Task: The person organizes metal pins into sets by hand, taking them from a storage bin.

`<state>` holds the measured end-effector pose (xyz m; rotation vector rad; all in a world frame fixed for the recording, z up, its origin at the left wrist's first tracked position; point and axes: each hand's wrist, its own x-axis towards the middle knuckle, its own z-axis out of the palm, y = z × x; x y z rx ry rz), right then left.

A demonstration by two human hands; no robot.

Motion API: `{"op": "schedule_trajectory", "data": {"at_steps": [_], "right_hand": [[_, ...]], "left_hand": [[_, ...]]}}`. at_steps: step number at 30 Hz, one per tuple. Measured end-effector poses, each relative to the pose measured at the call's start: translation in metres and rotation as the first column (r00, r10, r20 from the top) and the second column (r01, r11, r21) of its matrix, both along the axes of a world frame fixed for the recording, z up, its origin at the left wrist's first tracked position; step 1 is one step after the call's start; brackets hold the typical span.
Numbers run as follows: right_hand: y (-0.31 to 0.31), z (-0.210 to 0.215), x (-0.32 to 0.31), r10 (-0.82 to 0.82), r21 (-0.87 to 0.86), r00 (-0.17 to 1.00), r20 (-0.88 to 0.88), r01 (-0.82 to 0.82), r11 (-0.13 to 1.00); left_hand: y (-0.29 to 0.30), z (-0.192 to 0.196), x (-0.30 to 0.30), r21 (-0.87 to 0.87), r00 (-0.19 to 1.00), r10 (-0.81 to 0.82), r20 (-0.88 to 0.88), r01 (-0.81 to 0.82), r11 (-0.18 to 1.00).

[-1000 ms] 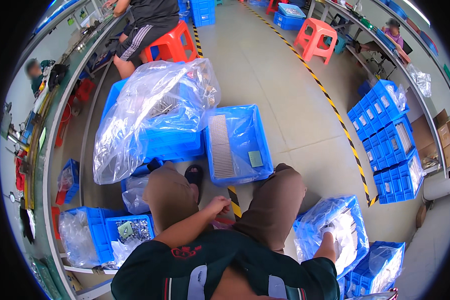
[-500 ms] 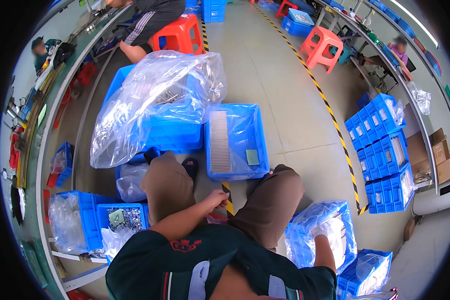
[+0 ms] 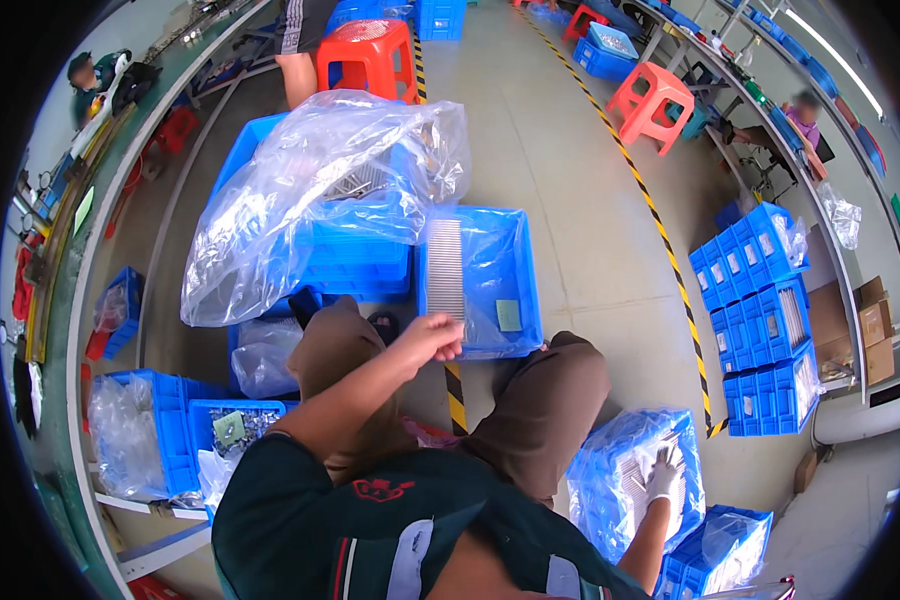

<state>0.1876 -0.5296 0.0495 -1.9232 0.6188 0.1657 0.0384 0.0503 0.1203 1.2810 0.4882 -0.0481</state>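
Observation:
In front of me on the floor, a clear bag lines a blue bin (image 3: 523,240). A neat column of thin metal rods (image 3: 444,262) runs along its left side, with a green slip (image 3: 509,315) beside it. At the column's near end is my left hand (image 3: 436,338), its fingers curled together; anything inside them is hidden. Low on the right, my right hand (image 3: 662,478) wears a whitish glove and reaches into a bag-lined blue crate (image 3: 600,475). Its fingers are spread over loose metal rods (image 3: 634,474) there.
Beyond my left knee stands a bin stack (image 3: 355,262) draped with a clear bag (image 3: 260,220). Small metal parts fill a bin (image 3: 240,425) at left. Stacked blue bins (image 3: 755,320) stand at right. Red stools (image 3: 654,105) and workbenches line the aisle, with people farther off.
My left hand has moved forward from between my knees to the near end of the rod column. My right hand has shifted forward over the crate, fingers now showing. The far person's leg has moved.

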Motion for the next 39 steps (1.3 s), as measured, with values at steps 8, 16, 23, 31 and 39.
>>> {"op": "schedule_trajectory", "data": {"at_steps": [8, 16, 23, 31, 39], "right_hand": [[0.265, 0.140, 0.058, 0.444, 0.485, 0.877, 0.183, -0.474, 0.735], [0.478, 0.143, 0.051, 0.828, 0.242, 0.464, 0.315, -0.883, 0.403], [0.503, 0.122, 0.037, 0.862, 0.012, 0.317, 0.395, -0.940, 0.340], [0.508, 0.120, 0.036, 0.874, -0.275, 0.185, 0.450, -0.902, 0.332], [0.509, 0.123, 0.031, 0.860, -0.373, 0.146, 0.489, -0.856, 0.357]], "left_hand": [[0.053, 0.053, 0.083, -0.021, 0.982, -0.018, 0.188, 0.022, 1.000], [0.079, 0.030, 0.078, -0.393, 0.945, 0.205, 0.254, -0.093, 0.915], [0.076, 0.024, 0.071, -0.464, 0.960, 0.223, 0.168, -0.123, 0.877], [0.072, 0.024, 0.071, -0.482, 0.959, 0.227, 0.171, -0.120, 0.868], [0.067, 0.029, 0.069, -0.262, 0.962, 0.226, 0.154, -0.180, 0.948]]}}
